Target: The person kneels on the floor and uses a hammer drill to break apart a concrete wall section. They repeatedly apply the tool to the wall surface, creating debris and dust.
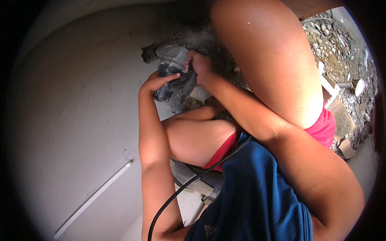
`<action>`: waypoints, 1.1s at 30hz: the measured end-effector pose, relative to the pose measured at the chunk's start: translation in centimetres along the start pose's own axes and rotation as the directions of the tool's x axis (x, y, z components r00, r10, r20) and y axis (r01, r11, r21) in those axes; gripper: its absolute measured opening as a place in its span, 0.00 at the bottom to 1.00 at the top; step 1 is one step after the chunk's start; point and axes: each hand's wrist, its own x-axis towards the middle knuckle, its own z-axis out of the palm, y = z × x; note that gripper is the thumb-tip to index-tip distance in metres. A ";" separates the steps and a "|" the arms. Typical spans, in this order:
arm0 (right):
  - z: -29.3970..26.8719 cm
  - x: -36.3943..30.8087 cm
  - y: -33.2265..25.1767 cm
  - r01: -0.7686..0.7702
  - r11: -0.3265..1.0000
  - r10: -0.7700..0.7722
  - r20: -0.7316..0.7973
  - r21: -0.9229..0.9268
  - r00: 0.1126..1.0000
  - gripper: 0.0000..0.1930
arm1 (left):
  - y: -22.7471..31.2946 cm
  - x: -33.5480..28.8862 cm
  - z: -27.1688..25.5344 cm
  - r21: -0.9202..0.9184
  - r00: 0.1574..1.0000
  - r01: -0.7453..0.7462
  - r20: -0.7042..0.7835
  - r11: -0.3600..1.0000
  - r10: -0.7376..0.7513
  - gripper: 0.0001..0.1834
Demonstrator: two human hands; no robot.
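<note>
**Both hands on a dusty power tool at a broken patch of wall**

Grey plastered wall [80, 100] fills the left and middle of the head view, smooth except for a ragged hole [150, 53] near the top, where the surface is broken open and dark with dust. Against that break sits a grey and black power tool [175, 74], heavily dusted, its nose toward the hole. The left hand [155, 82] is curled around the tool's lower left side, thumb stretched across the housing. The right hand [200, 68] is closed around the upper right part of the body, fingers wrapped tight. A black power cable [189, 182] runs from under the right forearm down to the lower edge of the picture, crossing a blue garment [257, 193]. Bare thighs in red shorts [321, 128] sit between and behind the arms. A white tube [92, 199] lies slantwise against the grey surface at lower left. Rubble and stones [333, 44] are heaped at upper right, well apart from the hands
</note>
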 end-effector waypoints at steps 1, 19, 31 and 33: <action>-0.5 -0.4 0.1 -0.006 1.000 0.006 0.010 0.025 1.000 0.08 | -0.3 -0.2 0.2 0.019 1.000 0.026 -0.015 0.999 -0.026 0.47; -4.5 -6.9 -2.6 0.000 0.993 -0.004 0.033 0.117 0.999 0.06 | 4.2 -7.3 3.6 0.131 0.988 -0.146 -0.036 0.981 0.151 0.43; -4.3 -8.7 -3.6 -0.008 0.995 0.001 0.068 0.099 0.998 0.06 | 5.9 -10.2 4.3 0.133 0.987 -0.087 -0.124 0.987 0.104 0.40; -4.6 -8.3 -3.3 -0.013 0.995 0.006 0.076 0.095 0.997 0.06 | 5.3 -9.8 4.3 0.136 0.986 -0.071 -0.142 0.988 0.091 0.43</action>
